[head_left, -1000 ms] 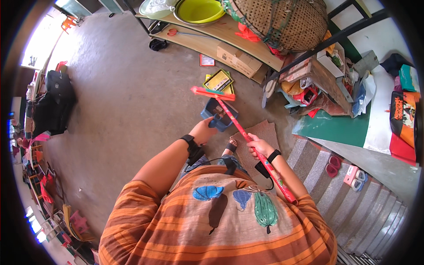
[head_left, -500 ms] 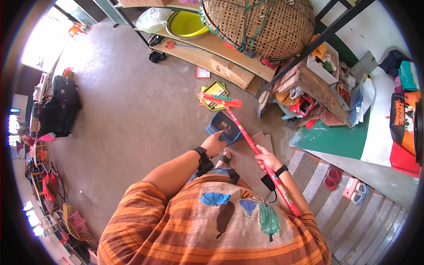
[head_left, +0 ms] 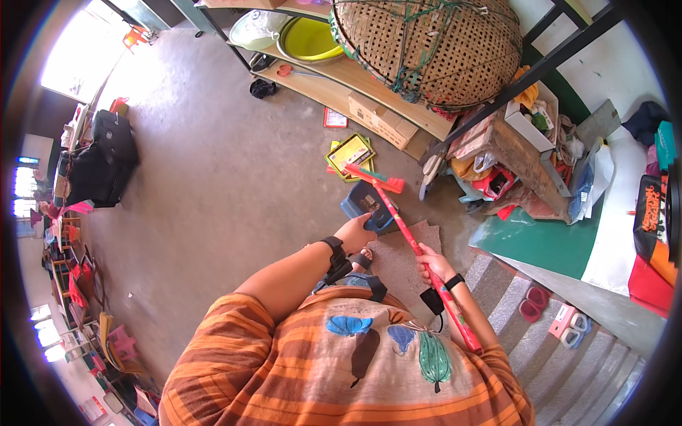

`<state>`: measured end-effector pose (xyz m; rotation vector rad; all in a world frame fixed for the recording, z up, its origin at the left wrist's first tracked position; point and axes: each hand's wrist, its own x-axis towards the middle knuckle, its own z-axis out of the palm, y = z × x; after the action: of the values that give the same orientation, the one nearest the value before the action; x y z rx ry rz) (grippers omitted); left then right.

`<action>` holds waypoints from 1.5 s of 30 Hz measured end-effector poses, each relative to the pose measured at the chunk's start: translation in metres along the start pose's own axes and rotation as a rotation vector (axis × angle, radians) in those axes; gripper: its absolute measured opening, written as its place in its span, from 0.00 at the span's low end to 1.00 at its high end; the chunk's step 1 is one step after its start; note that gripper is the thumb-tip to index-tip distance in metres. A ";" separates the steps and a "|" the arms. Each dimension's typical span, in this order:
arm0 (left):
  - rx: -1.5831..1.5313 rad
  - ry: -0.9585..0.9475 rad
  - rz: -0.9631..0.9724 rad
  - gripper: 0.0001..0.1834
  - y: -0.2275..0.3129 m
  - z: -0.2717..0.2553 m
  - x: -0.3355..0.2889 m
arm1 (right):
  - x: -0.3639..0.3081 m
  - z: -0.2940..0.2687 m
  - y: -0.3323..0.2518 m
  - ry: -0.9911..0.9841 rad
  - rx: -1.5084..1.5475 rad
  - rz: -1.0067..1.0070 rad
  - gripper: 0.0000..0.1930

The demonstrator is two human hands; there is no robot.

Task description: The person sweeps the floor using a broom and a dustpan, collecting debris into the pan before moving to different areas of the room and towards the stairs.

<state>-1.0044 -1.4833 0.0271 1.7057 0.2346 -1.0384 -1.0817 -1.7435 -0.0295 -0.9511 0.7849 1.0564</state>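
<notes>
My left hand (head_left: 354, 233) is closed around the handle of a blue dustpan (head_left: 364, 202), which is held low in front of me. Wrapped round the red patterned stick of a broom (head_left: 406, 234), my right hand (head_left: 436, 263) keeps it slanting from my right forearm forward and left. The broom's head, orange-red with some green, lies across the far edge of the dustpan in this view; I cannot tell whether they touch. Just beyond it are yellow-and-black flat packs (head_left: 351, 150) on the floor. What the dustpan holds is hard to make out.
Ahead stands a shelf (head_left: 320, 79) with a yellow basin (head_left: 310, 37) and a large woven basket (head_left: 433, 50). A cluttered wooden piece (head_left: 522, 160) is to the right, above striped steps (head_left: 497, 284) with slippers (head_left: 533, 305). Black bags (head_left: 106, 156) sit at left.
The broom's head has come nearer and slightly right, down toward the dustpan's far edge, uncovering more of the yellow packs. Both hands keep their grips. The whole view has shifted a little.
</notes>
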 end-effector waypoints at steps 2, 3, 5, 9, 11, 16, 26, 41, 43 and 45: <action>0.023 0.002 0.017 0.34 0.006 0.003 -0.002 | -0.013 0.010 -0.002 0.003 0.006 0.012 0.30; 0.023 -0.003 0.020 0.34 0.006 0.006 0.001 | -0.016 0.015 -0.004 0.006 -0.003 -0.004 0.30; 0.122 0.063 0.123 0.30 0.002 0.014 0.010 | -0.017 0.028 -0.012 0.018 -0.013 -0.033 0.30; 0.217 0.014 0.156 0.31 0.010 0.024 0.024 | -0.011 0.049 -0.027 0.036 0.017 -0.051 0.28; 0.180 0.011 0.081 0.32 0.014 0.026 0.032 | -0.008 0.048 -0.024 0.036 0.009 -0.052 0.27; 0.225 0.060 0.100 0.33 0.004 0.033 0.036 | -0.027 0.048 -0.019 0.005 0.016 -0.057 0.26; 0.224 0.022 0.061 0.35 0.019 0.041 0.035 | 0.011 -0.019 -0.023 0.129 -0.030 -0.120 0.32; 0.208 -0.014 0.003 0.33 0.010 0.038 0.033 | -0.015 -0.007 0.005 0.145 0.026 -0.117 0.31; 0.185 0.004 0.039 0.32 0.006 0.036 0.032 | -0.011 -0.012 0.015 0.073 0.102 -0.106 0.30; 0.192 0.020 0.061 0.32 0.003 0.035 0.029 | -0.017 -0.016 0.027 -0.045 0.196 -0.080 0.28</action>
<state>-1.0032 -1.5236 0.0059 1.8845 0.0969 -1.0256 -1.1143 -1.7587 -0.0274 -0.7826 0.7914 0.9109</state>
